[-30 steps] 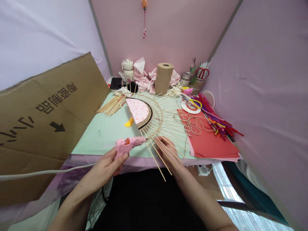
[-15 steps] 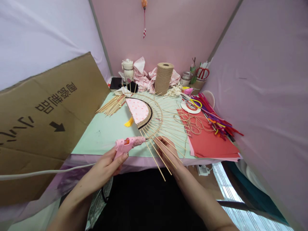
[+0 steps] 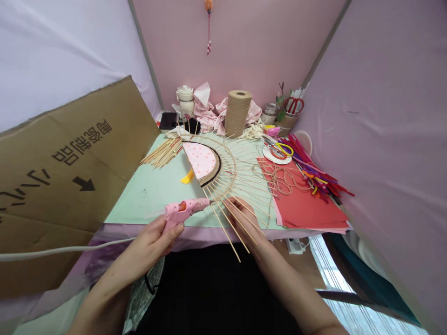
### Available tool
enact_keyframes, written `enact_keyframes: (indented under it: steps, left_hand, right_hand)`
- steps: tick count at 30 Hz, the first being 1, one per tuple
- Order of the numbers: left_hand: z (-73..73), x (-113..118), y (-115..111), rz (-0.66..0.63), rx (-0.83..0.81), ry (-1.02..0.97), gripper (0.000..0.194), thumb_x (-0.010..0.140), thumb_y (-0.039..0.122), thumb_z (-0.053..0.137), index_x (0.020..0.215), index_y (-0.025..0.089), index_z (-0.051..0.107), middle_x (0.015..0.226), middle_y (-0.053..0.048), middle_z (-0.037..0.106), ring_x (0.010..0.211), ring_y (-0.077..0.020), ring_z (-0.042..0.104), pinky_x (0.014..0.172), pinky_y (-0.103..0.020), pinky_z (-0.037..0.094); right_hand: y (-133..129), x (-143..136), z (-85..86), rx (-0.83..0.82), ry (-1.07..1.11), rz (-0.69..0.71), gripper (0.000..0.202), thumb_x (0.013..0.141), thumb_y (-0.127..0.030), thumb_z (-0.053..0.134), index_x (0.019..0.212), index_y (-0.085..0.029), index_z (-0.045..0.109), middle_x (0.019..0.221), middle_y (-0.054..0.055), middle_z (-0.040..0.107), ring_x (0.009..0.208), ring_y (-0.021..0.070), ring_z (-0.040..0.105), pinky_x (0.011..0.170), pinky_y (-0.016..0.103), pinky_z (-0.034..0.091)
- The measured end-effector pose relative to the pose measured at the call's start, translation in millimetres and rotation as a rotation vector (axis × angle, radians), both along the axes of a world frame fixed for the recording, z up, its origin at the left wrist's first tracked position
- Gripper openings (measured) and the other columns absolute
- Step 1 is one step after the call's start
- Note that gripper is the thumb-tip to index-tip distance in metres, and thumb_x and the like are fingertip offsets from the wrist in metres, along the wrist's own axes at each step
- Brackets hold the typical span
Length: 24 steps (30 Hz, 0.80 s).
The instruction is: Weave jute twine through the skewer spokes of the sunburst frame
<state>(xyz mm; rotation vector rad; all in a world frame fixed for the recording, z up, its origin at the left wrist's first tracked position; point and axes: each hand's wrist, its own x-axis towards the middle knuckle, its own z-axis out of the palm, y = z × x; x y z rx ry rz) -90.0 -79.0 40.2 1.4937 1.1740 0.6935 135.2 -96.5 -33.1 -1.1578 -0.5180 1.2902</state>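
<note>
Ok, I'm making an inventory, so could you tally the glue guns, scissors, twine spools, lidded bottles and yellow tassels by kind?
Glue gun: 1
Scissors: 2 clearly seen, yellow-handled scissors and red-handled scissors
Twine spool: 1
Lidded bottle: 1
Yellow tassel: 1
Total: 6; a possible third pair by the yellow-handled one is too unclear to confirm.

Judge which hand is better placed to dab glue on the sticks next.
Probably the left hand: it grips the glue gun, nozzle close to the sticks; the right hand is behind them.
</note>
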Motion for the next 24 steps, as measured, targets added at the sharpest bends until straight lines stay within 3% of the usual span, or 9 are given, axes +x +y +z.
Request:
enact_keyframes:
  steps: [9, 17, 24]
  left_hand:
    - [-4.7, -2.4, 1.9, -0.100, 0.027, 0.058, 0.029, 0.075, 0.042, 0.063, 0.097, 0.025, 0.070, 0.073, -0.004, 0.065, 0.084, -0.0267, 0.060, 0.062, -0.029, 0.048]
    - [-1.7, 0.5, 3.2, -0.223, 0.191, 0.160, 0.035, 0.082, 0.045, 0.054, 0.109, 0.026, 0.067, 0.090, -0.004, 0.071, 0.098, -0.0271, 0.061, 0.081, -0.035, 0.050]
    - [-4.5, -2.6, 3.4, -0.172, 0.250, 0.186, 0.033, 0.082, 0.045, 0.054, 0.105, 0.026, 0.068, 0.086, -0.006, 0.071, 0.091, -0.0274, 0.063, 0.078, -0.038, 0.051]
  right_hand:
    - [0.1, 0.1, 0.2, 0.002, -0.008, -0.001, 0.032, 0.063, -0.043, 0.076, 0.068, -0.019, 0.056, 0.049, -0.009, 0.037, 0.040, 0.0039, 0.025, 0.039, 0.021, 0.018]
    - [-0.7, -0.6, 1.2, -0.007, -0.001, -0.007, 0.031, 0.064, -0.042, 0.076, 0.069, -0.019, 0.056, 0.050, -0.010, 0.038, 0.040, 0.0033, 0.025, 0.040, 0.020, 0.017]
    - [-1.6, -1.1, 1.4, 0.016, -0.001, -0.008, 0.030, 0.065, -0.041, 0.076, 0.070, -0.018, 0.056, 0.051, -0.009, 0.036, 0.041, 0.0033, 0.025, 0.039, 0.019, 0.018]
